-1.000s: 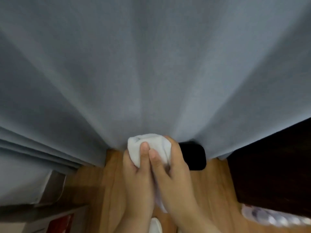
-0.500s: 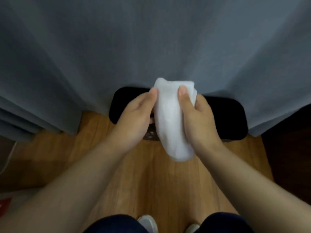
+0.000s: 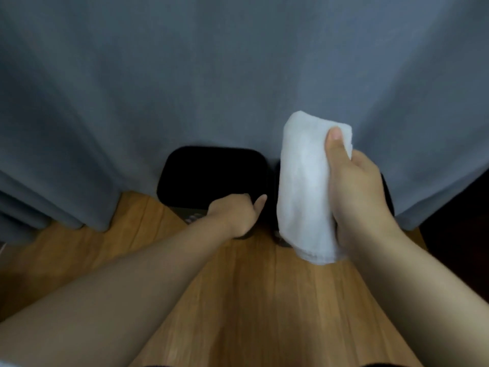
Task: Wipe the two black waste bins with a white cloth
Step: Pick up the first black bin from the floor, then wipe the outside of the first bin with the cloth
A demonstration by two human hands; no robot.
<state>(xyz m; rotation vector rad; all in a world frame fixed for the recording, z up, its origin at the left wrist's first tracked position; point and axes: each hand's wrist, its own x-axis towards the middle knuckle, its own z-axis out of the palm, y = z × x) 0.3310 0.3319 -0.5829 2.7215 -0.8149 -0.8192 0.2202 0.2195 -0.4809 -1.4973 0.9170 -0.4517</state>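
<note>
Your right hand (image 3: 360, 197) grips the folded white cloth (image 3: 304, 186) above the right bin (image 3: 386, 192), mostly hidden behind it. Your left hand (image 3: 235, 214), fingers curled, rests at the left bin (image 3: 211, 176)'s front edge; steady that bin, then bring the cloth flat onto its lid and wipe in overlapping strokes, clear of the curtain (image 3: 238, 70)

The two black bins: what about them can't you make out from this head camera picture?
- Right bin: mostly hidden behind the white cloth and right hand.
- Left bin: back edge under the grey curtain; front partly behind the left hand, whose grip is unclear.
</note>
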